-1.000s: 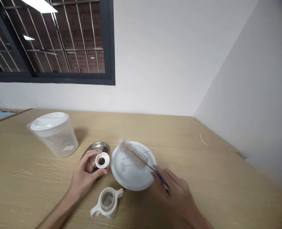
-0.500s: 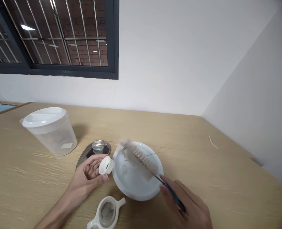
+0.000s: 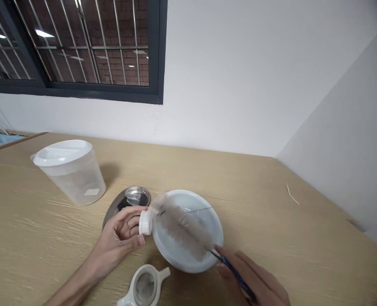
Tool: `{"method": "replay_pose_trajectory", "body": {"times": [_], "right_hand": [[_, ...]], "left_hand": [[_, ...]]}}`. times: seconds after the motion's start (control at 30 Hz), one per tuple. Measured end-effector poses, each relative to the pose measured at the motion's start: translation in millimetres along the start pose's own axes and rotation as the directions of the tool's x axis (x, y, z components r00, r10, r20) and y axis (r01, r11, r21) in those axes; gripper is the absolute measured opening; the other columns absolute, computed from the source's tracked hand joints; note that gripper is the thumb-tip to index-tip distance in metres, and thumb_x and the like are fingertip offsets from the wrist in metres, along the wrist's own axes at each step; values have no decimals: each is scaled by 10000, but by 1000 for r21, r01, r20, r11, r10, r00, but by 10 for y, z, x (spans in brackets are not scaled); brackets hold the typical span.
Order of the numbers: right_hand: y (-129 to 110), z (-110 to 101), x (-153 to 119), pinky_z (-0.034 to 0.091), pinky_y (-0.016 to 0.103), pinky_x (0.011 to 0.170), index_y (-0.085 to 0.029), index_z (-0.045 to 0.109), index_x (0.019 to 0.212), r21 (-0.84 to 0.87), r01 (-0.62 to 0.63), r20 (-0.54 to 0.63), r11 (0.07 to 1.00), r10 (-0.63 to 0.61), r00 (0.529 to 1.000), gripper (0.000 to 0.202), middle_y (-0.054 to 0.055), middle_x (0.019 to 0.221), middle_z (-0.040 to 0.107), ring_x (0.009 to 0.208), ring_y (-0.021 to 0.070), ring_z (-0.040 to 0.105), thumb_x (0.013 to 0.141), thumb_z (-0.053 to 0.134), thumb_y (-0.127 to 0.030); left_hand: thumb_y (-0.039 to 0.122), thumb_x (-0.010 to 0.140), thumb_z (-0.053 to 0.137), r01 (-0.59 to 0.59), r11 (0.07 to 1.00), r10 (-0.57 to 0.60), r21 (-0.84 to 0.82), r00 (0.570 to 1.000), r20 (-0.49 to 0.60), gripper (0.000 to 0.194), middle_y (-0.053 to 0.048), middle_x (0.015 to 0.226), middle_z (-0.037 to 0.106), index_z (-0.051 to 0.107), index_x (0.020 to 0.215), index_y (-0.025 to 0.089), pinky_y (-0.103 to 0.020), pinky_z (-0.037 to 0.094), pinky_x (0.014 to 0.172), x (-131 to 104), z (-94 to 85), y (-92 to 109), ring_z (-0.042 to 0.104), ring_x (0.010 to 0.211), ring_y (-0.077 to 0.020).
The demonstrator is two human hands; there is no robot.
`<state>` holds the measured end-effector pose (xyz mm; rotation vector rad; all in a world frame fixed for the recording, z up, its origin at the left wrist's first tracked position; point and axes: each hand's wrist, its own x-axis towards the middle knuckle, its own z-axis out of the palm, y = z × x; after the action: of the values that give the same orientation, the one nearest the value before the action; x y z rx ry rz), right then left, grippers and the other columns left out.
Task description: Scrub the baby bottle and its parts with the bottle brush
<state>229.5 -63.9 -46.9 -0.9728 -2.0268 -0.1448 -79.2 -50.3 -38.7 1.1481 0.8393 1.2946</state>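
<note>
Left hand (image 3: 120, 233) holds a white piece (image 3: 145, 222), right hand (image 3: 255, 276) a brush (image 3: 185, 229).

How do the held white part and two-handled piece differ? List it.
The held white part is in the left hand; the two-handled piece is on the table. The held part shows no handles; the two-handled piece has two. The held part is smaller than the two-handled piece. Both are white.
</note>
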Motion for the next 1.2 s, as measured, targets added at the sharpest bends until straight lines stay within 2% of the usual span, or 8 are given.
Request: {"method": "replay_pose_trajectory", "body": {"times": [0.13, 0.23, 0.37, 0.47, 0.67, 0.8, 1.0, 1.2], "right_hand": [[-18, 67, 22, 574, 162, 606, -162, 693, 1082, -14, 24, -27, 1000, -24, 999, 217, 57, 813, 765, 655, 135, 741, 989, 535, -277], [-2, 111, 1, 584, 172, 637, -159, 684, 1089, -13, -29, -68, 999, 28, 997, 200, 62, 845, 766, 698, 142, 748, 978, 550, -259], [-28, 115, -32, 581, 162, 643, -171, 681, 1111, -4, -45, -4, 999, 45, 999, 227, 60, 875, 772, 707, 135, 751, 989, 539, -300], [-19, 95, -21, 567, 161, 599, -158, 685, 1098, -23, 13, -23, 1000, -13, 1000, 227, 55, 814, 762, 651, 127, 738, 996, 527, -284], [2, 37, -15, 583, 163, 629, -158, 694, 1086, -69, -39, -15, 997, 38, 999, 223, 66, 825, 760, 645, 132, 734, 981, 547, -289], [-10, 70, 15, 574, 157, 604, -155, 683, 1094, -49, 53, -19, 997, -53, 998, 232, 55, 806, 760, 637, 123, 735, 1006, 504, -274], [21, 58, 18, 559, 186, 588, -146, 669, 1090, -61, -30, -53, 998, 27, 998, 205, 60, 783, 739, 624, 127, 714, 998, 522, -256], [44, 53, -8, 534, 184, 573, -149, 654, 1137, -39, 36, -13, 999, -37, 999, 210, 48, 785, 734, 606, 113, 697, 996, 531, -243]], "left_hand": [[194, 759, 836, 0, 1000, 0, -3, 1000, -4, 459, -62, 1049, 721, 649, 1177, 231, -233, 531, 843, 15, 2, 9, 675, 968, -175], [169, 766, 831, 12, 1000, -12, -18, 1000, -18, 456, -60, 1066, 726, 631, 1172, 227, -232, 520, 884, 26, 10, 8, 681, 974, -161], [150, 753, 838, -13, 999, 11, -38, 999, -36, 444, -55, 1059, 736, 629, 1138, 220, -221, 524, 882, 24, 11, 0, 685, 998, -161], [131, 719, 858, -18, 1000, 16, -21, 996, -92, 472, -57, 1061, 740, 633, 1127, 207, -206, 534, 861, 23, 3, -13, 687, 993, -156], [124, 660, 891, 48, 999, -44, 18, 983, -176, 456, -46, 946, 765, 640, 1036, 182, -221, 571, 804, 28, 9, -58, 715, 880, -148], [108, 643, 894, 15, 999, -6, 46, 983, -184, 445, -59, 983, 783, 649, 1007, 182, -237, 582, 818, 17, 8, -93, 730, 901, -159], [88, 619, 897, -36, 993, 60, 110, 973, -221, 462, -76, 1071, 777, 662, 1006, 179, -271, 574, 915, 14, -9, -124, 726, 1038, -206], [83, 596, 905, -73, 986, 109, 151, 963, -245, 430, -94, 1099, 785, 670, 944, 177, -257, 577, 917, 14, 22, -87, 733, 1058, -216]]}}
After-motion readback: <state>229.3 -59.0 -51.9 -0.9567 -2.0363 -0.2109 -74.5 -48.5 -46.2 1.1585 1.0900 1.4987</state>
